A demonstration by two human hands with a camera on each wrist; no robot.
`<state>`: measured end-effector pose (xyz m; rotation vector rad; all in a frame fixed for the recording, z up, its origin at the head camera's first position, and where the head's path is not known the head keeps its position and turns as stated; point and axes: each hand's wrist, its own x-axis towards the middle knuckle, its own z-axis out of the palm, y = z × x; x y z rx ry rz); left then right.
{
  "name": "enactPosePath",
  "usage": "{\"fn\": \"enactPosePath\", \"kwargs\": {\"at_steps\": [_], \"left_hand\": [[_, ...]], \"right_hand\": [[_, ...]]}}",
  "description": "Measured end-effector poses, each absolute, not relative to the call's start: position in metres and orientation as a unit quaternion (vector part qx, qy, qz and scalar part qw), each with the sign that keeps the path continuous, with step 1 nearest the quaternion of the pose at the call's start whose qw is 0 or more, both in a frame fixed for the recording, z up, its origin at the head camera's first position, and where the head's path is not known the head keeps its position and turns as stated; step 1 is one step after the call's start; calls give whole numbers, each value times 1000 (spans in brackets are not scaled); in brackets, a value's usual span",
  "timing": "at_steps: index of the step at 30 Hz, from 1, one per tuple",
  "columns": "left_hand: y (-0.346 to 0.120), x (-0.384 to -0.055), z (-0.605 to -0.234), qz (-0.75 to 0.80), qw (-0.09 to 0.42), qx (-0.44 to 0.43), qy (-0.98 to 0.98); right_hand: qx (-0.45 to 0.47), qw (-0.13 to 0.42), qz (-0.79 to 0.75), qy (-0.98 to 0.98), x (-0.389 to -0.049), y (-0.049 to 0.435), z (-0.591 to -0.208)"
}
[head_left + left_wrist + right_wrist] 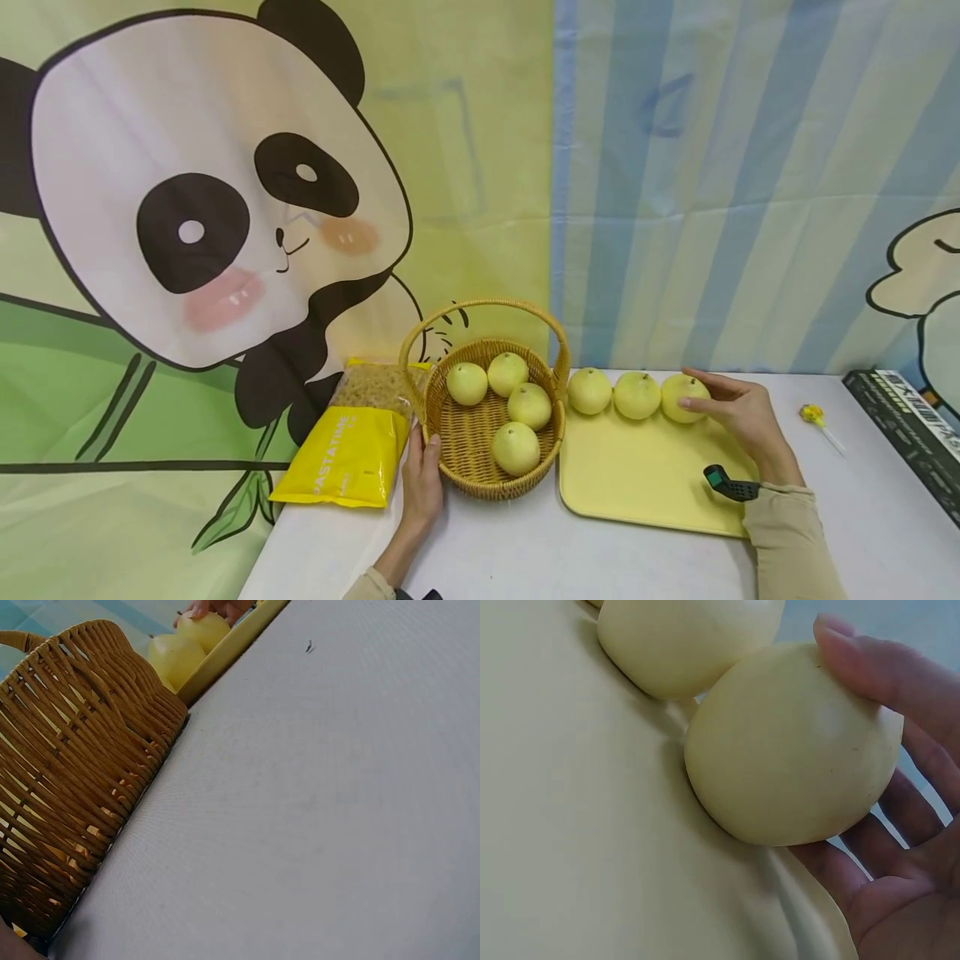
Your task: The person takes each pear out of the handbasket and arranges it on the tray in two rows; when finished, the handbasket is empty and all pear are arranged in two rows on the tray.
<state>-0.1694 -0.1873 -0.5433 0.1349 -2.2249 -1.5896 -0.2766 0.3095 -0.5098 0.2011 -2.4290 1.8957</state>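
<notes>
A round wicker basket [480, 487] with an arched handle stands on the white table and holds several pale yellow pears [516, 448]. My left hand [422, 483] rests against its left outer side, thumb toward the front; in the left wrist view only a bit of that hand [16, 946] shows beside the basket's base. On the right lies a yellow tray [652, 483] with three pears in a row along its far edge. My right hand [753, 421] grips the rightmost pear [795, 750], thumb over one side and fingers round the other. That pear sits close beside the middle pear [686, 645].
Left of the basket lies a yellow pasta bag [345, 454]. Beyond the tray on the right are a lollipop [813, 415] and a dark box [903, 437] with white lettering. A printed cloth [480, 167] with a panda hangs behind the table.
</notes>
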Motion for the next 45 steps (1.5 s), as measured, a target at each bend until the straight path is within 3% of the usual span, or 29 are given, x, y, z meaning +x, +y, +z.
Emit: {"fn": "enactPosePath", "kwargs": {"at_steps": [26, 45], "left_hand": [[-187, -169, -543, -566, 203, 47, -797], [-187, -170, -544, -563, 208, 47, -798]], "right_hand": [[114, -11, 471, -875, -277, 306, -485], [166, 139, 528, -821, -253, 263, -424]]}}
